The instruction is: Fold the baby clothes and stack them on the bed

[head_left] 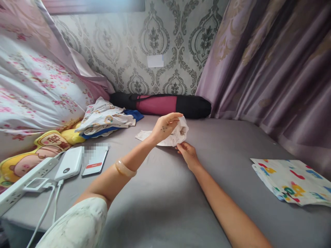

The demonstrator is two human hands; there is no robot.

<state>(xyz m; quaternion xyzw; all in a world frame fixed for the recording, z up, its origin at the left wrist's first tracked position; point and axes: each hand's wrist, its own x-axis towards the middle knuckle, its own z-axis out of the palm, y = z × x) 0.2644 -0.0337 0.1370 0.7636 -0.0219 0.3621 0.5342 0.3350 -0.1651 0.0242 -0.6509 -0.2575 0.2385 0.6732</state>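
Above the grey sheet [160, 193], a small white piece of clothing [182, 129] is lifted between my two hands, with a round opening facing right. My left hand [164, 128] is closed on its upper edge, thumb side hidden behind the cloth. Down at the lower edge, my right hand [189, 155] pinches the fabric between thumb and fingers. Part of the same cloth trails to the left and lies on the sheet. What kind of clothing it is, I cannot make out.
A crumpled pile of printed clothes [106, 117] lies at the left, near a phone [97, 164], a white power bank [69, 163], cables and a power strip [28, 182]. A folded patterned cloth [294, 181] lies right. A black and red long bag [160, 105] rests along the wall.
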